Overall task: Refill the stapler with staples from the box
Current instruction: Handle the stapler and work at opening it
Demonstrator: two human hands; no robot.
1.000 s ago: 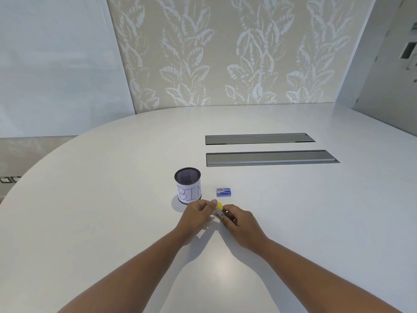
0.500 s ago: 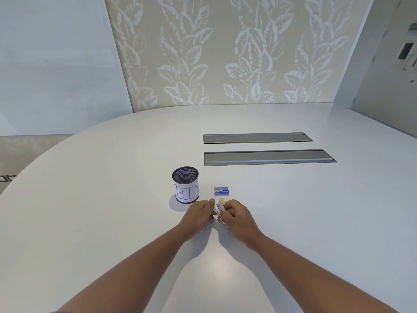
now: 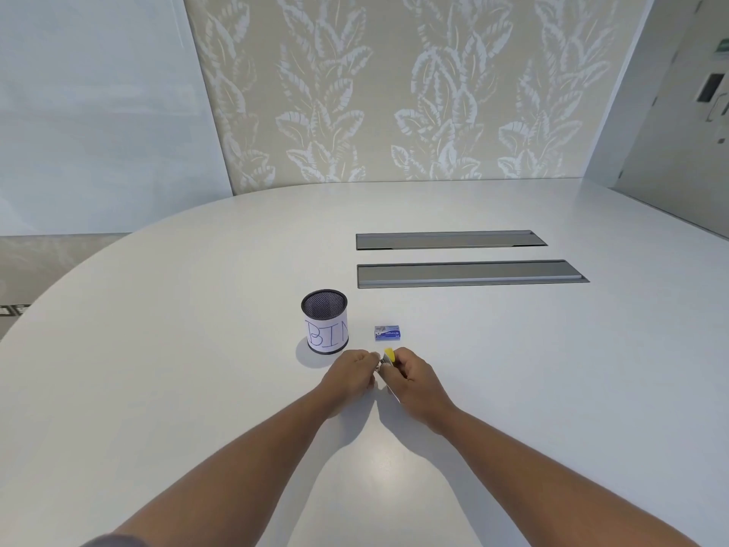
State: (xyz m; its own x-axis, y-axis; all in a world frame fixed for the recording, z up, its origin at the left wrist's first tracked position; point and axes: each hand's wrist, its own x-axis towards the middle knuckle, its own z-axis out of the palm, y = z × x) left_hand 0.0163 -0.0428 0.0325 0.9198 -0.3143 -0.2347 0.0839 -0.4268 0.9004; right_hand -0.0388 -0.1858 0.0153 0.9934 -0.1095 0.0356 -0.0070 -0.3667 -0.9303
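Gripping the stapler [image 3: 388, 359] from the 4 o'clock side, the right hand [image 3: 412, 382] has its fingers curled shut around the body, so that only a yellow tip and a bit of silver metal show above the knuckles. The left hand [image 3: 349, 375] closes in from 8 o'clock, its fingertips pinched together at the metal end; whether they hold a part of the stapler or only touch it is too small to tell. Both hands meet just above the table [image 3: 197, 349], near its middle. The stapler's long axis runs from about 5 o'clock up to 11 o'clock, with the yellow end pointing away from the person and a thin silver edge showing below the right palm toward the person. The box [image 3: 387, 333] lies flat just beyond the hands at 12 o'clock, apart from them, blue with a white patch at its left end; its print is too small to read. At 10 o'clock from the hands stands a black mesh cup [image 3: 325, 321], upright, wrapped in white paper with "BIN" handwritten on it. Farther off, toward 1 o'clock, two long grey hatches [image 3: 469, 273] lie set into the table, side by side.
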